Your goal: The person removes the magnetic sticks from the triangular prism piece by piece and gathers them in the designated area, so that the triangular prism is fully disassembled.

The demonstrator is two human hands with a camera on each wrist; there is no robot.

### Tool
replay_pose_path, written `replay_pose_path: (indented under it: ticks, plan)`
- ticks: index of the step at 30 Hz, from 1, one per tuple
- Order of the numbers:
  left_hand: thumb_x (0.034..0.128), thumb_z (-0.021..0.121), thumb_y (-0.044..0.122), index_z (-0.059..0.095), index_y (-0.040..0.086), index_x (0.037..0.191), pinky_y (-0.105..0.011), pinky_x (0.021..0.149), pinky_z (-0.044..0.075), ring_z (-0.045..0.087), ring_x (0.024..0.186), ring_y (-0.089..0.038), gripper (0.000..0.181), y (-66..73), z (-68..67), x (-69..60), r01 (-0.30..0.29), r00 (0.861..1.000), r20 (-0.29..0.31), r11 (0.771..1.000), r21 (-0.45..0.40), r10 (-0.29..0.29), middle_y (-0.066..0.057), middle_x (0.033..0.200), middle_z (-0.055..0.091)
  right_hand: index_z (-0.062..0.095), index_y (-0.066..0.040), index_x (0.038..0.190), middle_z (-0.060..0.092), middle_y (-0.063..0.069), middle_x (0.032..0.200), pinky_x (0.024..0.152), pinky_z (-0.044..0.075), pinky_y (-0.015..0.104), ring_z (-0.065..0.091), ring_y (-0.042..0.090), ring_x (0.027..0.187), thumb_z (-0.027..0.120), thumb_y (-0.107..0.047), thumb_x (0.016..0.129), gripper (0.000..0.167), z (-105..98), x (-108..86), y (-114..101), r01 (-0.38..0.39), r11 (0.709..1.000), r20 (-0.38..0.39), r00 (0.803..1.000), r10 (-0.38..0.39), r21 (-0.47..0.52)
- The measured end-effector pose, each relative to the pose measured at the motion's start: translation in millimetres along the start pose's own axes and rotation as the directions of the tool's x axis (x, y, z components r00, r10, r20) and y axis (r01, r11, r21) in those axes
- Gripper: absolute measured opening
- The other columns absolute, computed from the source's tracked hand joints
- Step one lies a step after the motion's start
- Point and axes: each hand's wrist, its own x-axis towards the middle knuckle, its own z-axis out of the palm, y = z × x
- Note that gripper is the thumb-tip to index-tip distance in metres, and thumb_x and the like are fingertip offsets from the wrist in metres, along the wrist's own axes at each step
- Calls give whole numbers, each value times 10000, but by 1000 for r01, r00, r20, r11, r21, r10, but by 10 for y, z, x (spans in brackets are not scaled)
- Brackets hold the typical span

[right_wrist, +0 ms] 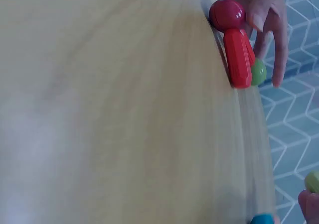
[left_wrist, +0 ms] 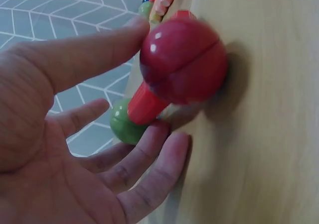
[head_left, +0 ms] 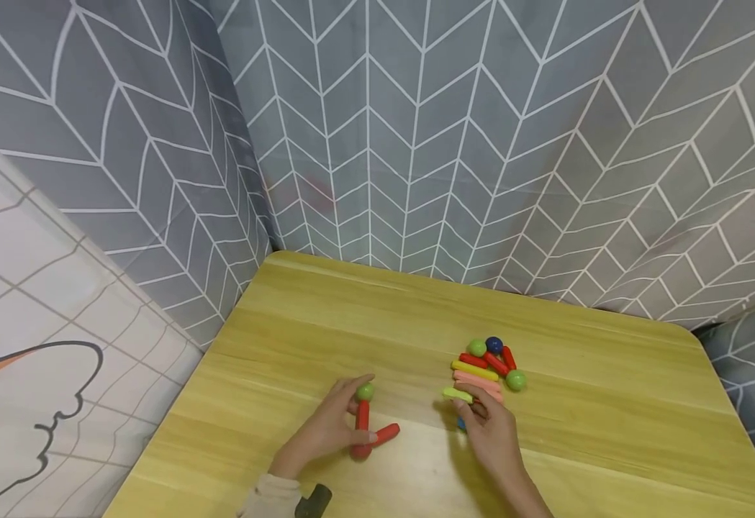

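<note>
On the table, my left hand (head_left: 333,423) holds a ball-and-stick piece lightly. Its thumb touches the red ball (left_wrist: 184,59) at the near end, and its fingers curve beside the green ball (head_left: 365,391) at the far end. A red stick (head_left: 363,415) joins these balls. A second red stick (head_left: 386,433) slants off to the right from the red ball. My right hand (head_left: 492,430) pinches a yellow-green stick (head_left: 457,394) between thumb and fingers, above the pile. Only the stick's end and a fingertip show in the right wrist view.
Beside the right hand lie pink sticks (head_left: 477,378), a yellow stick (head_left: 474,370), several red sticks (head_left: 496,363), green balls (head_left: 516,380) and a dark blue ball (head_left: 494,344). A blue piece (head_left: 461,424) is partly hidden under that hand. A patterned curtain (head_left: 416,144) hangs behind the wooden table (head_left: 325,309).
</note>
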Motion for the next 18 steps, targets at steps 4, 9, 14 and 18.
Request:
replay_pose_path:
  ticks: [4,9,14,18]
  plan:
    - [746,894,205,272,217,1589,-278,792,544,540,1192,-260,1048,12,21,-17,-2,1000,25,1000,10,2,-136,1572,302,678,-134,1264,711,134,1112,643,541,167,688,15,840,659,-126,972,293,-96,-84,61,-63,998,-24,998,63,18]
    - [700,924,184,272,233,1585,-472,955,549,468,1352,-397,1101,40,22,-46,-51,998,43,995,83,47,-205,1667,102,680,-113,1235,692,194,1137,696,527,150,611,-61,830,710,-217,946,309,-191,-197,113,-173,985,-87,981,172,-9]
    - [669,935,136,307,251,1572,-543,1018,512,274,1492,-445,1106,58,25,-71,-87,995,63,985,147,79,-144,1691,97,710,-86,1198,731,123,1133,736,546,157,661,-38,841,800,-253,867,381,-255,-322,185,-312,949,-108,943,315,44]
    - [665,929,114,372,227,1546,-577,1051,478,268,1501,-426,1049,60,38,-74,-85,995,69,980,180,74,-114,1687,155,712,-87,1205,768,72,1061,720,556,180,693,-18,816,824,-269,835,427,-281,-415,267,-401,914,-67,912,404,63]
